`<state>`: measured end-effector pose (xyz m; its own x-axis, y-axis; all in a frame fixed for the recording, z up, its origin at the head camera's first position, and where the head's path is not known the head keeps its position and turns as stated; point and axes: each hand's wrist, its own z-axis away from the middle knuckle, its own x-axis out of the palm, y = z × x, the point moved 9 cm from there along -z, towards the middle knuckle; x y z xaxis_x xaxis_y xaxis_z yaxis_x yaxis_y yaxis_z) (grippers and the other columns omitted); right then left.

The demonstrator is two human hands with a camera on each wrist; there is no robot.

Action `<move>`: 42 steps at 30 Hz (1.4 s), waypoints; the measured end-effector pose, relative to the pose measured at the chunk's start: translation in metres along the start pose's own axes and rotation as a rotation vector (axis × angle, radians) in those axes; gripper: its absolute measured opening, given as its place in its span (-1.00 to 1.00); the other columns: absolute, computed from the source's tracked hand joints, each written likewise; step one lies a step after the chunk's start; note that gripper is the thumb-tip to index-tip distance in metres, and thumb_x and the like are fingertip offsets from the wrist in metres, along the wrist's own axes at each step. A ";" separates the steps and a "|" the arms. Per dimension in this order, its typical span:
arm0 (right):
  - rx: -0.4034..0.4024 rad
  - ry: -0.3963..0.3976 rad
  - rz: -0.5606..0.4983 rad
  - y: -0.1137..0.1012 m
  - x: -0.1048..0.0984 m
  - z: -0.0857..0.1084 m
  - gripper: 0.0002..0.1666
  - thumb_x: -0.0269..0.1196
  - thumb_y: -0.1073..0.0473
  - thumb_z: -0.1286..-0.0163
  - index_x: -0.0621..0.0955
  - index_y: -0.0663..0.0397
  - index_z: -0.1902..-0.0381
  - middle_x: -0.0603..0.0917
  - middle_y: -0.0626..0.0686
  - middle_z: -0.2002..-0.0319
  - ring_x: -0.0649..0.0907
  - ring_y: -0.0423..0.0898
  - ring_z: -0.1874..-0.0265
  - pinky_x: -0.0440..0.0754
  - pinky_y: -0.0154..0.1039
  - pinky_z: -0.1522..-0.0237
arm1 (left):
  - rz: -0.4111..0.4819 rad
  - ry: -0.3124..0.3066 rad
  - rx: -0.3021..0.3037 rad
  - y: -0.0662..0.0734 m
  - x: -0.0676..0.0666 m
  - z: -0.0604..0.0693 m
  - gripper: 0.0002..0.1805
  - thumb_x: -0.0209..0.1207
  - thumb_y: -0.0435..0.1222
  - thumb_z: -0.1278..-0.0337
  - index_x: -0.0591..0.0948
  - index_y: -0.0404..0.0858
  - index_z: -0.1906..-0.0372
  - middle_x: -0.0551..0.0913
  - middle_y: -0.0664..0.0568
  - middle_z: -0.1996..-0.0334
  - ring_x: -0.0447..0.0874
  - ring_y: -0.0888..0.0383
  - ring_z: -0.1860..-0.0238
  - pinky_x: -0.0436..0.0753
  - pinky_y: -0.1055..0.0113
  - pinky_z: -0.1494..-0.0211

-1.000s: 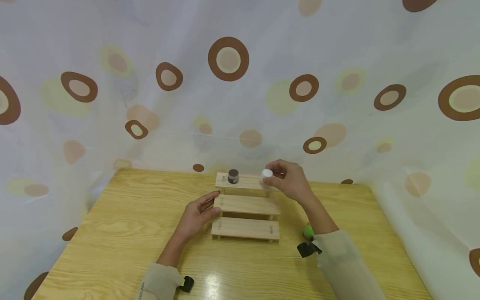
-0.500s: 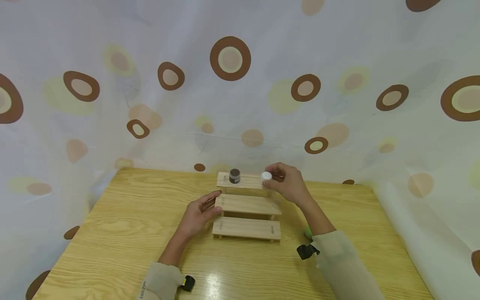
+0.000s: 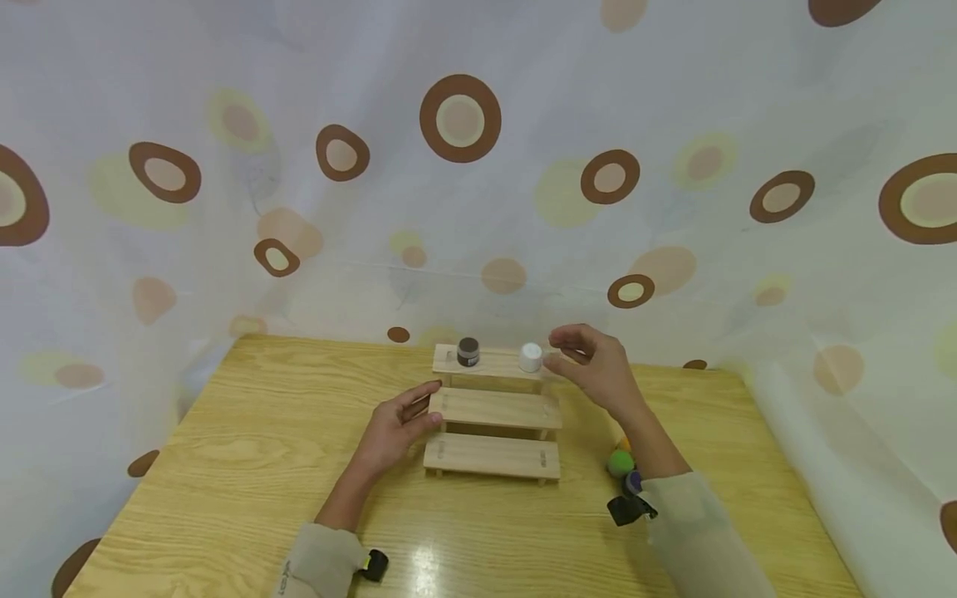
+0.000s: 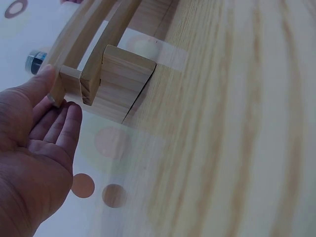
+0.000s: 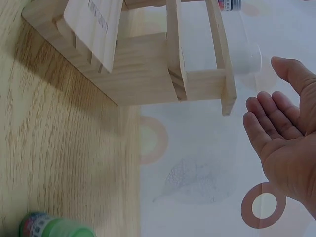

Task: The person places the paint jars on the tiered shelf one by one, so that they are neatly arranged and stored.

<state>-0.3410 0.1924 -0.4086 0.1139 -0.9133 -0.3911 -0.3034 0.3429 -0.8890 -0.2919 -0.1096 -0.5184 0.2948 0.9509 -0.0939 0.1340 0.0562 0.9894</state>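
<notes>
A three-tier wooden rack [image 3: 493,455] stands on the table. My left hand [image 3: 390,433] holds its left end, and the left wrist view shows the thumb against a board's end [image 4: 57,91] with the fingertips just below. On the top tier are a dark-lidded jar [image 3: 468,352] towards the left and a white jar [image 3: 531,357] towards the right. Just right of the white jar, my right hand [image 3: 598,370] is empty, thumb and fingers apart. In the right wrist view a gap separates this hand [image 5: 289,116] from the white jar [image 5: 247,58].
By my right forearm, right of the rack, lie a green item [image 3: 620,463], a purple one [image 3: 633,482] and an orange one [image 3: 624,444]; the green one [image 5: 64,228] is a small jar in the right wrist view. Patterned sheeting [image 3: 478,208] rises behind the table [image 3: 269,432].
My right hand has let go of the white jar and moved slightly right; the jar stands on the top tier. Small items by my right forearm are more exposed. My left hand has hardly moved.
</notes>
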 end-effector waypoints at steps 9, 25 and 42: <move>-0.007 0.047 -0.020 0.001 -0.030 0.017 -0.48 0.46 0.18 -0.45 0.61 0.32 -0.25 0.69 0.21 -0.16 0.63 0.20 -0.27 0.60 -0.23 -0.36 | -0.008 -0.009 -0.001 -0.003 0.001 0.000 -0.35 0.31 -0.20 -0.49 0.43 -0.14 -0.58 0.35 -0.08 -0.58 0.25 -0.18 -0.60 0.54 0.19 -0.47; 0.011 0.154 0.015 0.012 -0.090 0.059 -0.46 0.43 0.19 -0.48 0.58 0.33 -0.31 0.66 0.29 -0.20 0.68 -0.26 -0.17 0.62 -0.51 -0.21 | -0.013 -0.007 -0.027 -0.004 0.000 0.001 -0.34 0.31 -0.18 -0.48 0.43 -0.12 -0.58 0.33 -0.03 -0.60 0.24 -0.18 -0.61 0.50 0.16 -0.51; 0.046 0.263 0.031 0.019 -0.133 0.093 -0.47 0.45 0.27 -0.44 0.58 0.39 -0.27 0.72 0.11 -0.13 0.69 -0.27 -0.14 0.63 -0.53 -0.16 | -0.018 0.004 -0.033 -0.005 -0.001 -0.001 -0.36 0.32 -0.20 -0.47 0.46 -0.12 -0.56 0.35 -0.05 -0.59 0.26 -0.19 -0.59 0.54 0.23 -0.47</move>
<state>-0.2735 0.3406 -0.3954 -0.1468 -0.9257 -0.3486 -0.2587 0.3761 -0.8897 -0.2934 -0.1103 -0.5231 0.2885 0.9509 -0.1118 0.1083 0.0836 0.9906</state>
